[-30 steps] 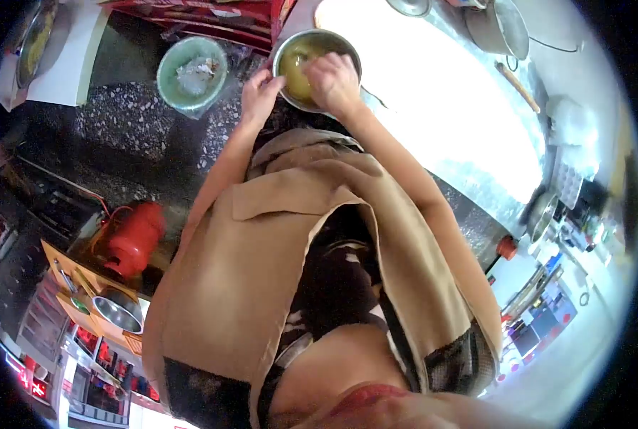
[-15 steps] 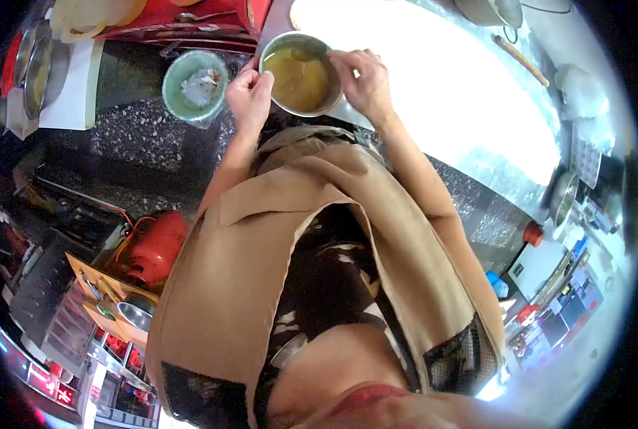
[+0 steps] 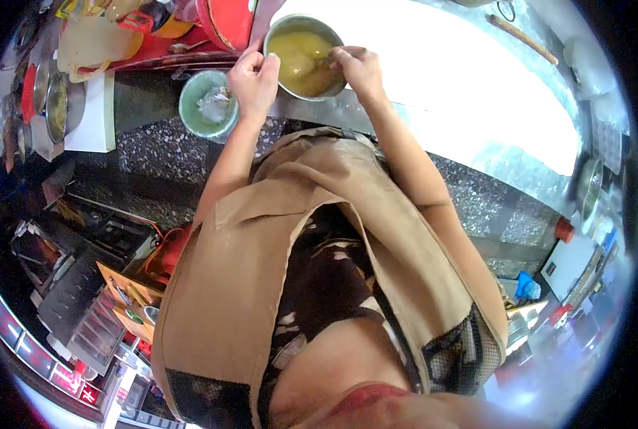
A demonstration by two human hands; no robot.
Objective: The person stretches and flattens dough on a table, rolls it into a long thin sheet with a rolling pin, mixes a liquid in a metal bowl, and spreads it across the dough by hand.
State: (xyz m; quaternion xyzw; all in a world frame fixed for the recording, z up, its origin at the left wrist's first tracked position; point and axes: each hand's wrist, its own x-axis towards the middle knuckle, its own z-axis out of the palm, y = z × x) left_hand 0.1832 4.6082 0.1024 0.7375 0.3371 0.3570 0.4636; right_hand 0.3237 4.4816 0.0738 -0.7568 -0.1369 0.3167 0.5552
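Observation:
A round metal bowl (image 3: 284, 30) with yellow liquid (image 3: 301, 61) in it is at the top middle, at the near edge of a bright counter. My left hand (image 3: 256, 84) is closed on the bowl's left rim, thumb upward. My right hand (image 3: 362, 73) is at the opposite side, its fingers pinched together over the right rim and reaching to the liquid. What the pinch holds is hidden by the fingers and blurred. The liquid's surface looks uneven, with lighter streaks.
A green bin (image 3: 190, 111) with a plastic liner stands left of my left hand. Red boxes (image 3: 226, 21) lie at the top left. The glaring metal counter (image 3: 462, 86) spreads right, with a wooden rod (image 3: 522, 39) on it. Metal bowls (image 3: 56, 107) stand far left.
The view has shifted, so the bowl and bin sit slightly higher and farther right or lower in the picture. My right hand has moved inward over the bowl, and the liquid looks stirred and lighter.

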